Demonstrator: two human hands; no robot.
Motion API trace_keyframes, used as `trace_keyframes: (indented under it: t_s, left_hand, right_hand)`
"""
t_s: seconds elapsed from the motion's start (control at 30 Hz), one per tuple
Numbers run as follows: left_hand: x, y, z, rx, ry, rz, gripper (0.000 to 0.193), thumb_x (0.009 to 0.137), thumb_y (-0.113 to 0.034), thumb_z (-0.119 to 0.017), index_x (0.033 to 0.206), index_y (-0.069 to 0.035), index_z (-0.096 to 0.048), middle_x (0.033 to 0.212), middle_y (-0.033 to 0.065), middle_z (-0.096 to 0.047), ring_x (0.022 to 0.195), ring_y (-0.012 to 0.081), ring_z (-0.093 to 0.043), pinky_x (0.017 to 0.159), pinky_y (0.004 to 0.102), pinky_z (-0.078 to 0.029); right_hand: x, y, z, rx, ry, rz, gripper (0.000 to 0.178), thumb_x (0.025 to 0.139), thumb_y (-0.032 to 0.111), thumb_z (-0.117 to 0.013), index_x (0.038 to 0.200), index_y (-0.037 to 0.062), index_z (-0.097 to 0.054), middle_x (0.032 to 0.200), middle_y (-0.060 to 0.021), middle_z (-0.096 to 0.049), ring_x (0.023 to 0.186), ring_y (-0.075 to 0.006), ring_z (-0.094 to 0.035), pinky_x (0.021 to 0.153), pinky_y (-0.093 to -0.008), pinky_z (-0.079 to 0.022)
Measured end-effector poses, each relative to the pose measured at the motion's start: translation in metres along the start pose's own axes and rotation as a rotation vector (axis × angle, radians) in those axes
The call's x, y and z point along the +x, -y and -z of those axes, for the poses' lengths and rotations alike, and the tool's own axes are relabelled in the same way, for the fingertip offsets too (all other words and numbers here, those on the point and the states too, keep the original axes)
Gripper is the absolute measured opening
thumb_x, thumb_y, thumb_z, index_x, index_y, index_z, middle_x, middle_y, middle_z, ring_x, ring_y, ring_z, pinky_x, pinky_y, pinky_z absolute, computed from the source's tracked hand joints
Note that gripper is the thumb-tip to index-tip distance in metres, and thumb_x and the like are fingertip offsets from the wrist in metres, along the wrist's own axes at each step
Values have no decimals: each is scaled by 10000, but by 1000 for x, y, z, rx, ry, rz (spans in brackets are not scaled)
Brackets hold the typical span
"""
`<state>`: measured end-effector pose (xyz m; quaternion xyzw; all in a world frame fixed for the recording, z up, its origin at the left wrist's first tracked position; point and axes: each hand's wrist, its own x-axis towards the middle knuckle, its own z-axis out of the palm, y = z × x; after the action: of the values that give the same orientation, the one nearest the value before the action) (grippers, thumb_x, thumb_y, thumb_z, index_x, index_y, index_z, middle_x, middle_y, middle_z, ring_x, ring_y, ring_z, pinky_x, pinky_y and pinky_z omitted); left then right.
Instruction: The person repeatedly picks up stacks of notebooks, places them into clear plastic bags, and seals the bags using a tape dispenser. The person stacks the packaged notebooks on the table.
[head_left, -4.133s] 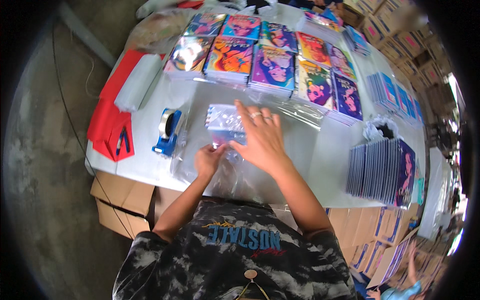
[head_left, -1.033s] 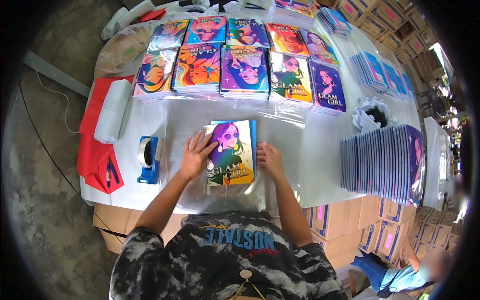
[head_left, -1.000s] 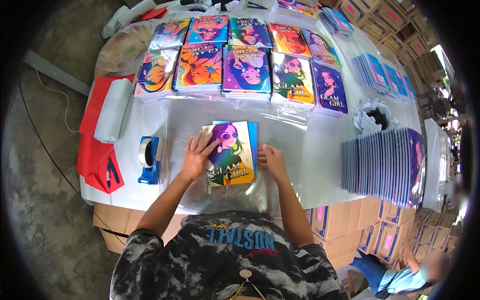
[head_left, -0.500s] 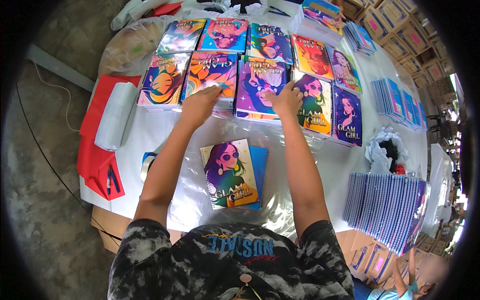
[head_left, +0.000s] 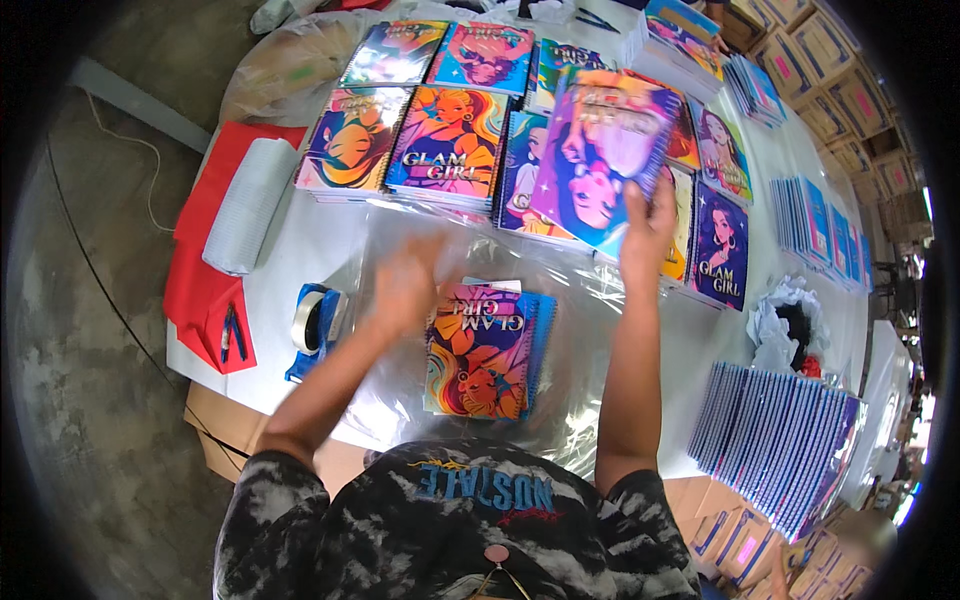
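My right hand (head_left: 650, 225) grips the lower right edge of a purple spiral notebook (head_left: 597, 165). The notebook is tilted and raised over the stacks on the table, partly hiding those behind it. Smeared by motion, my left hand (head_left: 408, 285) is over the upper left of a small pile close to me; its fingers cannot be made out. An orange spiral notebook (head_left: 478, 360) with an upside-down cover tops that pile, and a blue cover (head_left: 543, 340) sticks out on its right. Two rows of notebook stacks lie beyond, including an orange one (head_left: 447, 140) with an upright cover.
A blue tape dispenser (head_left: 312, 330) stands left of the pile. Further left are a white roll (head_left: 250, 205) and red sheets (head_left: 205, 270) with pens. To the right lie a long row of spiral notebooks (head_left: 775, 440), crumpled paper (head_left: 785, 320) and blue booklets (head_left: 815, 230). Clear plastic film covers the near table.
My right hand has lifted the purple notebook off its stack. My left hand has come back toward me, and an orange notebook now covers the cream one on the near pile.
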<state>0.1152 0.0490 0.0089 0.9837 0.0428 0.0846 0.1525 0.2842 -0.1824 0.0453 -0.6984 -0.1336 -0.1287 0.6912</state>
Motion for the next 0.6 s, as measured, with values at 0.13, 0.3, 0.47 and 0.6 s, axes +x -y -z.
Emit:
trace_keyframes:
  t_s: [0.13, 0.3, 0.47, 0.6]
  left_hand:
    - [132, 103, -7, 218, -175, 347, 578, 828, -400, -585, 1194, 24, -440, 1153, 239, -536, 1142, 398, -456, 944, 427, -385]
    - [163, 128, 7, 273, -18, 413, 610, 808, -387, -601, 1133, 86, -397, 950, 286, -616, 848, 425, -629, 743, 462, -509]
    - [139, 148, 35, 301, 72, 280, 462, 743, -278, -627, 1050, 35, -482, 908, 256, -635, 842, 392, -637, 729, 459, -504]
    - [105, 96, 86, 54, -346, 383, 214, 724, -181, -582, 894, -62, -634, 907, 219, -644, 842, 366, -631, 699, 451, -486]
  right_hand:
    - [-16, 28, 42, 276, -135, 8, 312, 908, 127, -547, 1192, 6, -498, 1052, -49, -587, 908, -118, -550, 819, -262, -427]
    - [-54, 45, 126, 657, -107, 42, 388, 908, 96, -531, 1270, -2, -431, 1208, -100, -541, 1042, -176, -552, 946, -349, -415]
    - [-89, 61, 159, 1049, -109, -2, 377, 945, 165, -474, 1285, 6, -438, 1242, -127, -532, 1114, -239, -528, 1014, -413, -366]
    - [-112, 72, 151, 954, -105, 1, 356, 958, 161, -426, 1271, -4, -468, 1257, -173, -520, 1114, -231, -539, 918, -389, -463]
